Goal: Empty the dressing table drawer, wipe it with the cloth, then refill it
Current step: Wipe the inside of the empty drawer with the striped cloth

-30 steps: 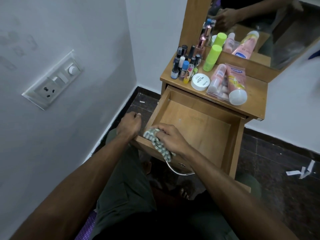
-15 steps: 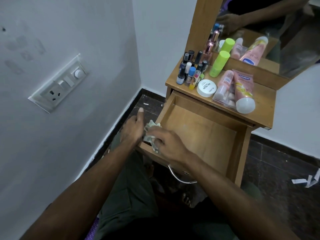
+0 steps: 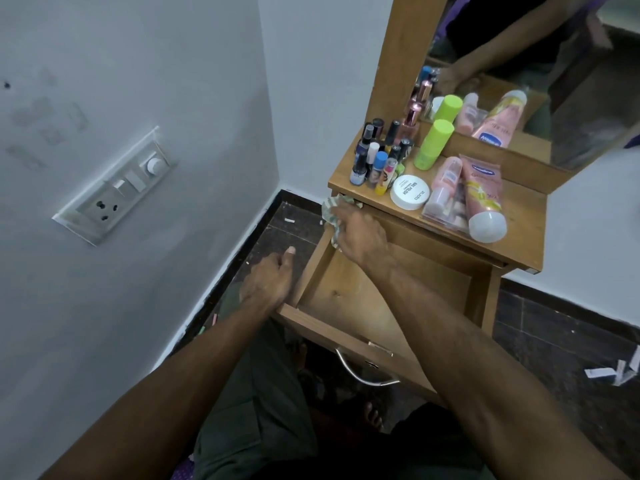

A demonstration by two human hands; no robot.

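Corner of a white-walled room with dark floor tiles, and the drawer [image 3: 374,306] of the little wooden dressing table [image 3: 519,233] is pulled all the way out and emptied. The right hand [image 3: 360,233] is bunching the cloth [image 3: 330,216] under curled fingers and rubbing it on the far left corner, right below the bottles [image 3: 377,157] parked on top. I'd say press flat and run along the side walls too, since dust probably hides in the corners. The left hand [image 3: 270,278] is gripping the near left corner, thumb sticking out, steadying it.
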